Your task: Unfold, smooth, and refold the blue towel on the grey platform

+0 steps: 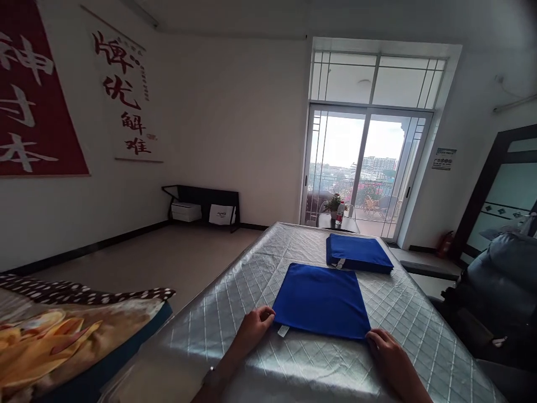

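A blue square cloth (pixel 321 299) with a small white tag (pixel 283 331) at its near left lies flat on the silver quilted cover (pixel 235 302). My left hand (pixel 257 326) pinches its near left corner between thumb and fingers. At the near right corner, my right hand (pixel 384 344) has its fingers closed on the edge. Just beyond, towards the right, a neat stack of blue cloths (pixel 361 252) of the same colour rests on the cover, with white tags showing at its front.
To my left is a patterned blanket (pixel 75 341). A dark bag (pixel 501 280) stands at the right. Past the table's far end are a small table (pixel 325 224) with a plant and bottle, and sliding glass doors (pixel 364 168). A black rack (pixel 210 198) stands by the wall.
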